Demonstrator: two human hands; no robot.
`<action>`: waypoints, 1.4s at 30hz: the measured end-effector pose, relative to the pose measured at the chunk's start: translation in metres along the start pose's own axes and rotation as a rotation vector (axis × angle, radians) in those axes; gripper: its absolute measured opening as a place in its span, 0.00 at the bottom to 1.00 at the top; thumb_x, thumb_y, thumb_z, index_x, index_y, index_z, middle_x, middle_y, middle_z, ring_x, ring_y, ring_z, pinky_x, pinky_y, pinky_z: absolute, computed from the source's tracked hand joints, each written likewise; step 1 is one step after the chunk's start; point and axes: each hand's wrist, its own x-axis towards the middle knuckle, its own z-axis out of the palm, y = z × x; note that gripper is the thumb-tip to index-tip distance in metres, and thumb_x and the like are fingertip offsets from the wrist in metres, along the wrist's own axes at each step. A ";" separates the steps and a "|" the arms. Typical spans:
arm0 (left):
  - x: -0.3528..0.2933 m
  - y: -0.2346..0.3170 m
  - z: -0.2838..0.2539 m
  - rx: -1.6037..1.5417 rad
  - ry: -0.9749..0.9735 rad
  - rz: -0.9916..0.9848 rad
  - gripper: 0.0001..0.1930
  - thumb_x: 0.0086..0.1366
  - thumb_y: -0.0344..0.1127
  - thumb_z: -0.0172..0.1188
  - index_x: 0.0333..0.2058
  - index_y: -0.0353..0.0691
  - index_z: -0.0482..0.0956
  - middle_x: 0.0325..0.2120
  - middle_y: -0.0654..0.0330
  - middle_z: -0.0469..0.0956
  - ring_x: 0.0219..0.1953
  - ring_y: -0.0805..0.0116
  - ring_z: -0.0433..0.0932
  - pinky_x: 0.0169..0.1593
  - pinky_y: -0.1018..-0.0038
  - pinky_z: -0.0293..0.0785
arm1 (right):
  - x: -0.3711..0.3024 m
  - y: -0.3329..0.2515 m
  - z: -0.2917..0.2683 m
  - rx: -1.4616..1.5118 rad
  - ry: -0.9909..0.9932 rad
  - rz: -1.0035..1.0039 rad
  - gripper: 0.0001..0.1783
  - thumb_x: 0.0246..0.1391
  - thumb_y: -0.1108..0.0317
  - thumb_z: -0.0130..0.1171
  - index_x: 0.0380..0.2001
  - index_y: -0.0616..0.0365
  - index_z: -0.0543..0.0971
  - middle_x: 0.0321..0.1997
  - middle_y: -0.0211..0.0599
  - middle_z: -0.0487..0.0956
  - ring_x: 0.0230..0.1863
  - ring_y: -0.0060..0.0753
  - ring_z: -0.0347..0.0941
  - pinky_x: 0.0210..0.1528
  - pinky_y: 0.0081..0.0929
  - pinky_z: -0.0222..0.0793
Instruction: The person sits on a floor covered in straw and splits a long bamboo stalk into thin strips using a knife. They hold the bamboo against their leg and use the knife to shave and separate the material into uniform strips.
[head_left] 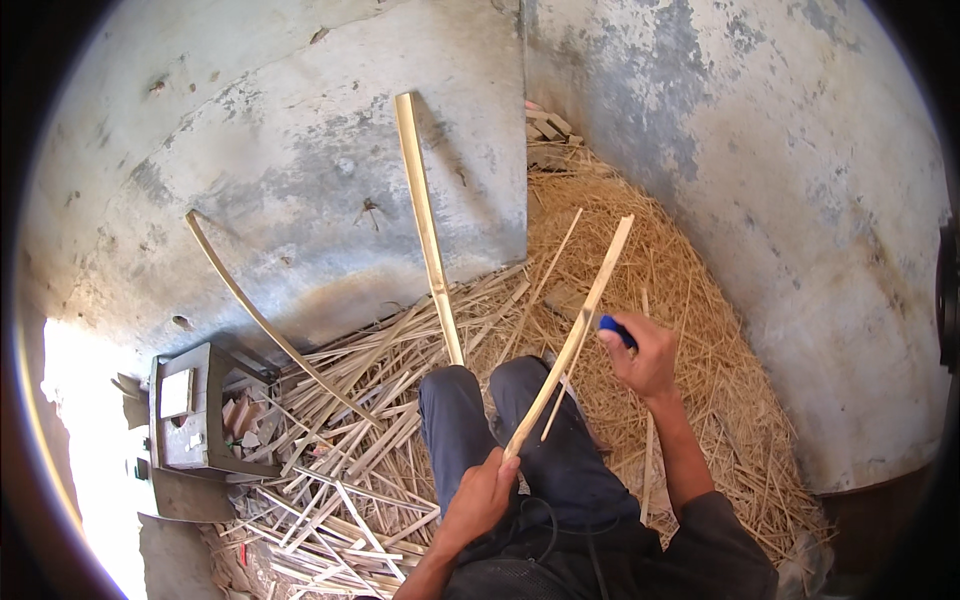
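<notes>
My left hand (483, 498) is closed around the lower end of a bamboo strip (575, 345), above my lap. The strip slants up and away to the right, its far end over the straw-like shavings. Beside the strip's middle, my right hand (645, 355) is closed on a blue-handled tool (618, 330); its working end is hidden, so I cannot tell its kind. A thin pale sliver (556, 408) runs alongside the strip, over my right knee. Another wide bamboo strip (425, 220) stands upright against the wall, just beyond my left knee.
Many split strips (340, 470) lie heaped on the floor to my left. Fine shavings (700, 400) cover the floor ahead and right. A curved strip (250, 305) leans on the left wall. A box-like wooden stool (190, 400) holds rubble. Walls (780, 230) enclose both sides.
</notes>
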 end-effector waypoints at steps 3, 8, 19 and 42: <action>-0.011 -0.010 0.000 0.025 0.000 0.006 0.17 0.84 0.43 0.48 0.41 0.33 0.69 0.25 0.34 0.77 0.34 0.24 0.77 0.35 0.43 0.69 | 0.016 0.018 -0.004 -0.043 0.059 0.038 0.24 0.69 0.48 0.67 0.41 0.62 0.88 0.31 0.42 0.87 0.28 0.41 0.85 0.32 0.33 0.79; -0.015 -0.021 -0.004 0.047 0.011 -0.017 0.17 0.85 0.43 0.48 0.42 0.33 0.70 0.25 0.35 0.77 0.34 0.25 0.77 0.34 0.44 0.69 | 0.029 0.040 -0.003 -0.056 0.025 0.048 0.26 0.71 0.45 0.64 0.43 0.62 0.89 0.28 0.39 0.86 0.26 0.36 0.82 0.30 0.32 0.76; -0.023 -0.077 -0.009 -0.696 -0.166 -0.413 0.20 0.86 0.51 0.45 0.40 0.39 0.73 0.25 0.68 0.66 0.25 0.76 0.64 0.30 0.76 0.61 | 0.043 0.197 -0.063 -0.365 -0.029 0.610 0.30 0.75 0.43 0.55 0.51 0.63 0.85 0.27 0.38 0.81 0.28 0.32 0.73 0.35 0.37 0.69; 0.074 -0.010 -0.023 -1.210 -0.621 -0.131 0.30 0.79 0.63 0.48 0.45 0.36 0.75 0.22 0.67 0.63 0.15 0.78 0.58 0.17 0.81 0.52 | -0.022 -0.059 0.003 0.569 -0.212 0.365 0.20 0.67 0.57 0.68 0.50 0.62 0.79 0.34 0.40 0.82 0.36 0.31 0.79 0.42 0.30 0.75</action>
